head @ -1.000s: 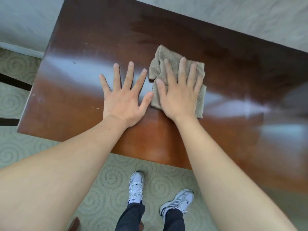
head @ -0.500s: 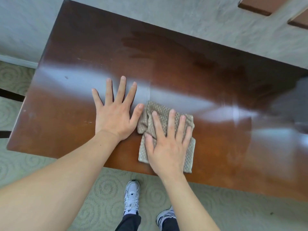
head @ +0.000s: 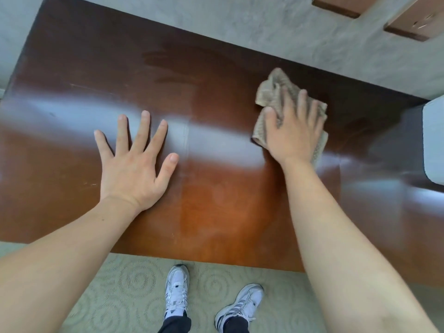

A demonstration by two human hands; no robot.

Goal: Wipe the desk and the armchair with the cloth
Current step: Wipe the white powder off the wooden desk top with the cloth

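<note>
Right hand point(head: 292, 131) flat, fingers straight, pressing cloth point(head: 269, 92) onto far right part of worktop point(head: 216, 212), probably to spread pressure for wiping. Left hand point(head: 134, 164) open, fingers splayed, planted on worktop, likely as brace. Armchair not identifiable in view.

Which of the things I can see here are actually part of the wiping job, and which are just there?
Part of the job:
- glossy reddish-brown wooden desk
- crumpled beige textured cloth
- right hand, pressing the cloth flat
- left hand, spread on the desk

Just there:
- pale green swirl-patterned carpet
- white sneakers
- grey textured wall
</note>
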